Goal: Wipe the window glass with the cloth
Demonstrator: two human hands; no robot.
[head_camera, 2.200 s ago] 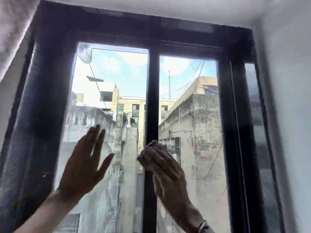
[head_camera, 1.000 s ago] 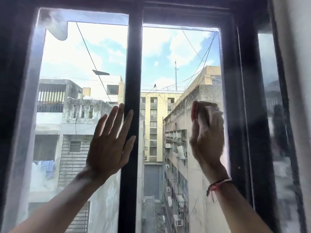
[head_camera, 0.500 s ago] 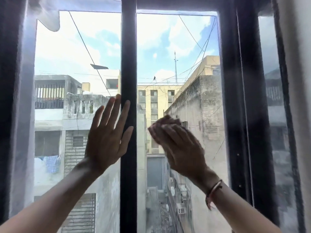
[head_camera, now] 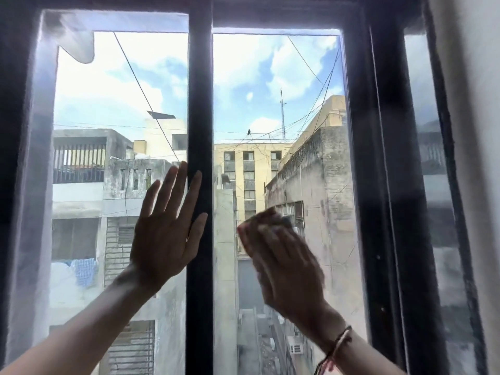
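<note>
The window has two glass panes split by a dark vertical bar [head_camera: 199, 104]. My left hand [head_camera: 165, 234] lies flat with fingers spread on the left pane [head_camera: 108, 90], its fingertips overlapping the bar. My right hand [head_camera: 284, 263] presses a small dark cloth [head_camera: 281, 220] against the lower middle of the right pane [head_camera: 270, 77]. Only the cloth's top edge shows past my fingers, and it is blurred by motion. A thread bracelet circles my right wrist.
A thick dark frame [head_camera: 384, 185] borders the right pane, with a narrow glass strip [head_camera: 433, 185] beyond it and a white wall [head_camera: 481, 131] at far right. A peeling film patch [head_camera: 78, 47] hangs at the left pane's top corner. Buildings and wires lie outside.
My right hand with the cloth swept from high on the right pane down and left, then shifted slightly right. My left hand stayed flat on the left pane. The view dropped a little.
</note>
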